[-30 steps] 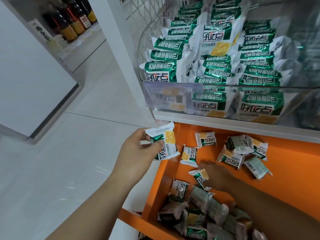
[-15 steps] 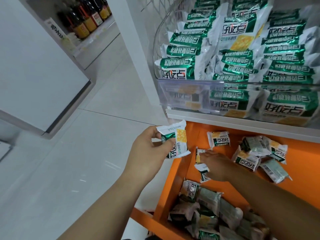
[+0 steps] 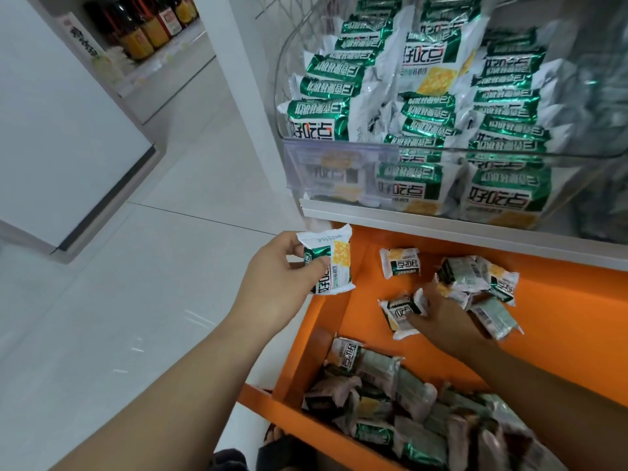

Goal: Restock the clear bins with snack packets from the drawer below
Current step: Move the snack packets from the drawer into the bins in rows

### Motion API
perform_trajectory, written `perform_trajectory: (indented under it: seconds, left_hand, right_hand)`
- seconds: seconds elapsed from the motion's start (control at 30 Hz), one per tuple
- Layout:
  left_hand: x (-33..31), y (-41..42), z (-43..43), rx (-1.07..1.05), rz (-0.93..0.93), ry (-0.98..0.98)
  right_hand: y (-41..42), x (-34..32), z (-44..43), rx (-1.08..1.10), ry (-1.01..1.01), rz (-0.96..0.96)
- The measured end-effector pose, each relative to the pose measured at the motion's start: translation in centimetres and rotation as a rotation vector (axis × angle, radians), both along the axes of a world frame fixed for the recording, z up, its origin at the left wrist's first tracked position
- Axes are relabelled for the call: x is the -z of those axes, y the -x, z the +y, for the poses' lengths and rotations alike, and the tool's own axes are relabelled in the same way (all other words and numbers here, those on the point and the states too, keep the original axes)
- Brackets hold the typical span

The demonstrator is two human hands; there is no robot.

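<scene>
Head view: left hand (image 3: pixel 282 277) and right hand (image 3: pixel 445 322) each hold a snack packet

Nearest, a heap of packets (image 3: pixel 390 402) fills the front of the orange drawer (image 3: pixel 560 317). Further in, the right fingers pinch one packet (image 3: pixel 399 312) on the drawer floor. The left fingers grip another packet (image 3: pixel 329 266) above the drawer's left edge. Beyond, the clear bin (image 3: pixel 509 151) stands packed with packets.

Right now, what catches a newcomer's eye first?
The bright orange drawer, open at lower right with loose packets scattered in it, under a clear bin crammed with green-and-white snack packets. Next, the hands: the left hand holds one packet at the drawer's left edge, while the right hand grips a second packet inside the drawer.
</scene>
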State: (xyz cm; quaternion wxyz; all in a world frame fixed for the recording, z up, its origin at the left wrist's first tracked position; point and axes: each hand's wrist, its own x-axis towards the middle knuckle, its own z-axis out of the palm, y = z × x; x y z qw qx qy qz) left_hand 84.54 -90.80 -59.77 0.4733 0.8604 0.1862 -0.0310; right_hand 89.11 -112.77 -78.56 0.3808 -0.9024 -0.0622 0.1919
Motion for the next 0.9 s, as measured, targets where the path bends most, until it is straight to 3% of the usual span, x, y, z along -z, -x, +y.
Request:
perform_trajectory:
  seconds: [0.13, 0.23, 0.33, 0.47, 0.9]
  left_hand:
    - [0.1, 0.1, -0.6, 0.023, 0.010, -0.027]
    - [0.4, 0.0, -0.6, 0.028, 0.011, -0.036]
    - [0.5, -0.1, -0.7, 0.040, 0.008, -0.050]
    - [0.6, -0.2, -0.6, 0.064, 0.014, -0.056]
    - [0.6, -0.2, -0.5, 0.081, -0.014, -0.099]
  right_hand:
    - [-0.3, -0.1, 1.2, 0.277, -0.224, 0.225]
    - [-0.3, 0.9, 2.0, 0.345, -0.174, 0.270]
    - [0.0, 2.4, 2.1, 0.235, 0.050, 0.270]
    - [0.0, 2.3, 1.9, 0.128, 0.084, 0.287]
    - [1.0, -0.3, 2.8, -0.290, 0.214, 0.012]
